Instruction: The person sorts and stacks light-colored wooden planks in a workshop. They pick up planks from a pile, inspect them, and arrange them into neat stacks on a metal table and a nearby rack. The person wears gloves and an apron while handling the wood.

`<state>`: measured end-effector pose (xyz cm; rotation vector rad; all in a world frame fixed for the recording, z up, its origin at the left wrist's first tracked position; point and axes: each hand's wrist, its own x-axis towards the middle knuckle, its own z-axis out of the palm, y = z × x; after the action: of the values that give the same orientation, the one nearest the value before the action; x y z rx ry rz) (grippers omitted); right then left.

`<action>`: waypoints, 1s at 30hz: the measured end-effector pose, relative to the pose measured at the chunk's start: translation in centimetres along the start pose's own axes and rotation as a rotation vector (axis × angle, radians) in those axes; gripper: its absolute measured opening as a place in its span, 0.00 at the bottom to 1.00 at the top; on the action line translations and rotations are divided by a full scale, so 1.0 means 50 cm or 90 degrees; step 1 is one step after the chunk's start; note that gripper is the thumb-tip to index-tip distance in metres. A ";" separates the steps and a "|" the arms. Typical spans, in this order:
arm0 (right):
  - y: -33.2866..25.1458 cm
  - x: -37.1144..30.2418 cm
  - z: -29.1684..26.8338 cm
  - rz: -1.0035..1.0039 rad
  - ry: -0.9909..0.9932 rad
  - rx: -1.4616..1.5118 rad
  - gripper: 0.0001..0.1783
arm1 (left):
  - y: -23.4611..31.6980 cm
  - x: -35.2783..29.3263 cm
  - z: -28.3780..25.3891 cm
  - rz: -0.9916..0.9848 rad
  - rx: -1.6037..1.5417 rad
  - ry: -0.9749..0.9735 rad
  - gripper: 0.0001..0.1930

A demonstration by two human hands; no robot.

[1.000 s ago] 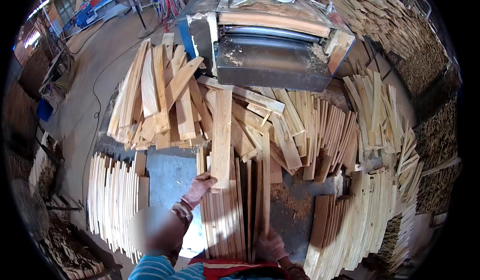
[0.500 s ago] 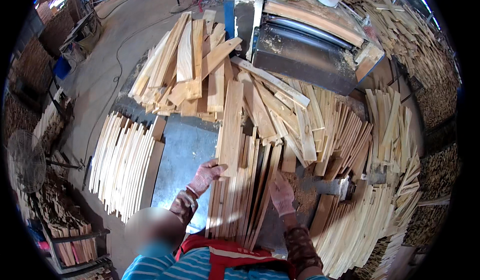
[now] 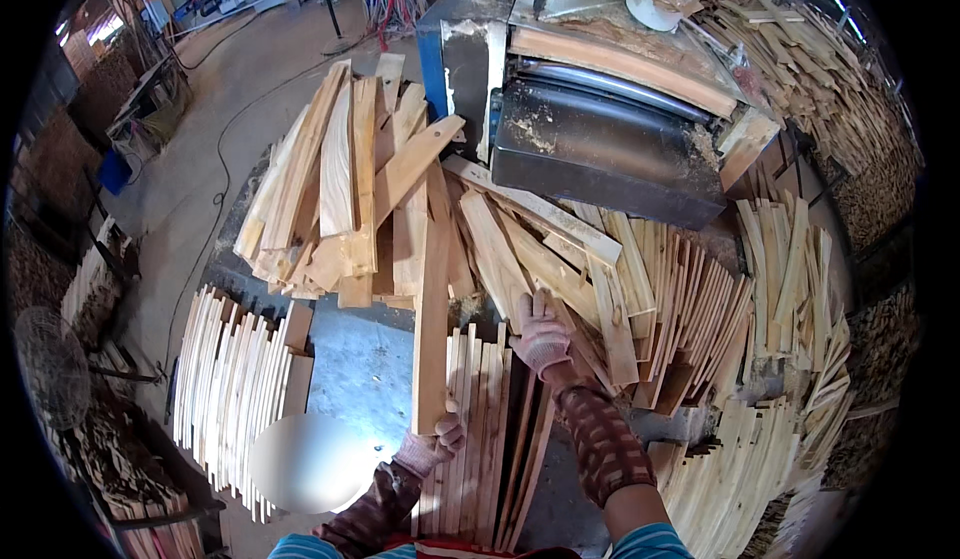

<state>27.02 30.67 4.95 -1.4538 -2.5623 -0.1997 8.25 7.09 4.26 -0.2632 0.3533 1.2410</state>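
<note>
Left grip (image 3: 430, 447) curled snug round the near end of a long plank (image 3: 431, 339), far end lined up over the loose pile (image 3: 345, 179). Probably held by the end like that to keep the whole length easy to steer. Right grip (image 3: 543, 339) spread pretty loose, nothing clamped in it, fingertips down by the near end of a loose board (image 3: 494, 244); can't tell if pressing or barely over it. Between the two, a row of boards (image 3: 472, 459) set side by side, likely to save room on the bench (image 3: 360, 354). Pale stack (image 3: 225, 389) off left, another stack (image 3: 740, 469) on the right. Up ahead, a bit right, a big roller machine (image 3: 600, 139), with crisscrossed wood in front, so kinda blocking the way. Cable (image 3: 222, 159) on the floor, well apart.
</note>
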 end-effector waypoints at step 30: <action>-0.083 -0.682 -0.280 0.166 -0.519 0.443 0.20 | 0.210 -0.639 -0.308 0.200 1.091 1.155 0.34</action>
<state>41.92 -2.79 10.68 -1.7237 -2.4376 1.4267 -12.54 -23.47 2.90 0.2849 2.8327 0.2345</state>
